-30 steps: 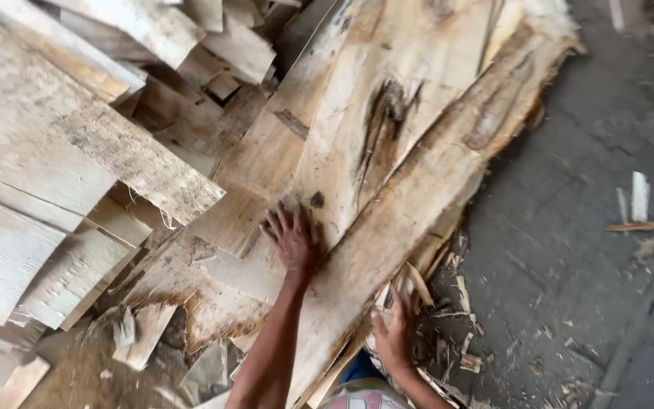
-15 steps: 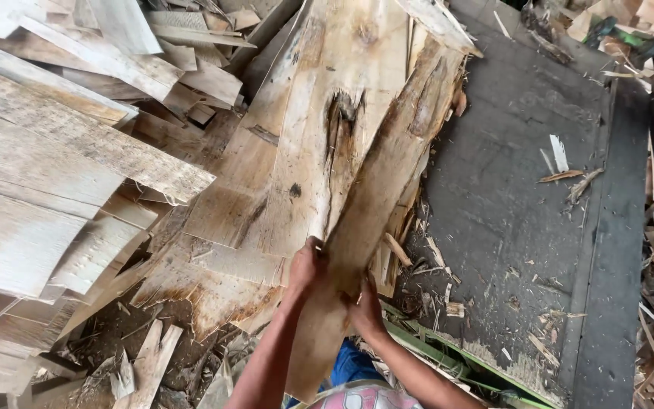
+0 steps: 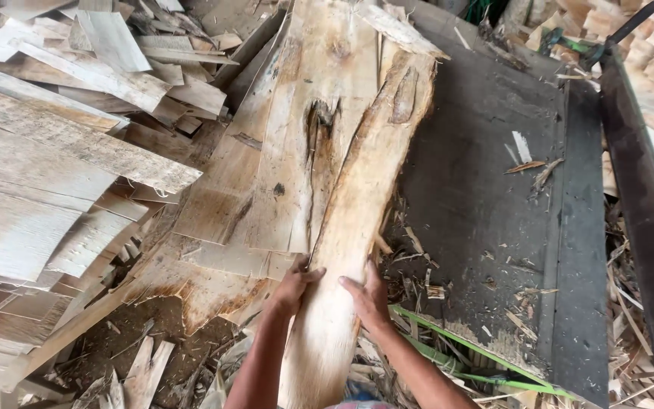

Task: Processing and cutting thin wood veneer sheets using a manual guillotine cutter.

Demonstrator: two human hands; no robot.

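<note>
A long, narrow sheet of rough wood veneer point(image 3: 361, 204) runs from the bottom middle up toward the top of the view. My left hand point(image 3: 291, 288) grips its left edge near the lower end. My right hand point(image 3: 369, 297) grips its right edge, opposite the left hand. The strip lies over wider pale veneer sheets point(image 3: 297, 151) with a dark split knot in the middle.
Stacked veneer sheets point(image 3: 47, 174) and offcuts fill the left side. A dark flat platform point(image 3: 493, 197) with splinters lies to the right, edged by a dark beam point(image 3: 645, 220). Green strips point(image 3: 448, 348) and wood scraps litter the ground below.
My left hand moved from flat on the wide sheet to the narrow strip's left edge. Both hands now grip the strip, and the view has shifted right, showing the dark platform.
</note>
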